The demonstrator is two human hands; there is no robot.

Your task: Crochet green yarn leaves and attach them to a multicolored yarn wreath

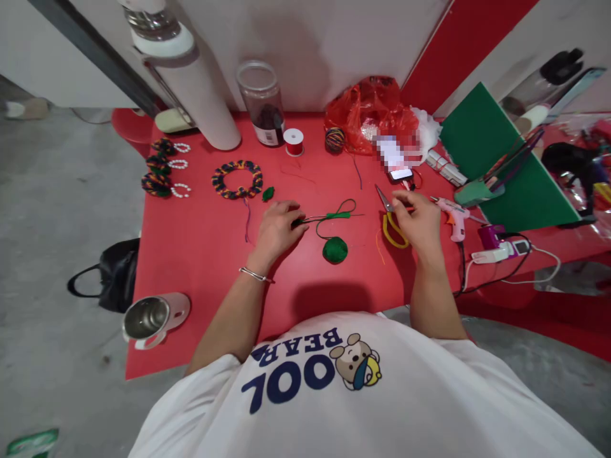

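At the lower left of the frame, a light-coloured mug with a metal lining stands on the red desk. In the upper left rises a tall white bottle, and below and to its right lies a braided multicoloured ring. A clear jar at upper centre-left holds a dark mass in its lower part. Left of centre, the left hand rests low, fingers bent and thumb near the index finger, at the end of a thin hook with a green handle and dark green yarn; I cannot tell how firmly it pinches them. The hook lies at the centre of the frame, a loop of yarn beside its handle, just above a green yarn ball. At upper centre, a red plastic bag has pale, bead-like contents showing through. Right of centre, the right hand is narrow, its fingers closed over yellow-handled scissors whose blades point up and left. Further right, a small green holder carries slender, pen-like sticks that lean toward the upper right.
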